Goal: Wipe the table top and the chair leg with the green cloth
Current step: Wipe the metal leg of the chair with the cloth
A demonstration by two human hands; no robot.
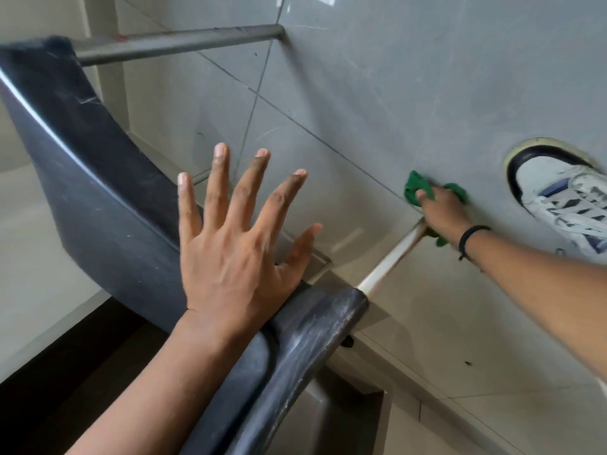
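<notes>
I look down past a black chair seat (98, 178) at the floor. A pale metal chair leg (391, 254) runs from under the seat's front edge down to the grey tiles. My right hand (443, 211) is wrapped around the lower end of that leg, with the green cloth (415, 188) bunched between palm and leg. A black band circles the right wrist. My left hand (239, 238) hovers over the seat edge, flat, with its fingers spread and nothing in it. No table top is in view.
A second, darker chair leg (177, 42) stretches across the top of the view to the floor. My white shoe (565, 198) stands on the grey floor tiles (377, 93) just right of the cloth. A dark gap (59, 362) shows at the lower left.
</notes>
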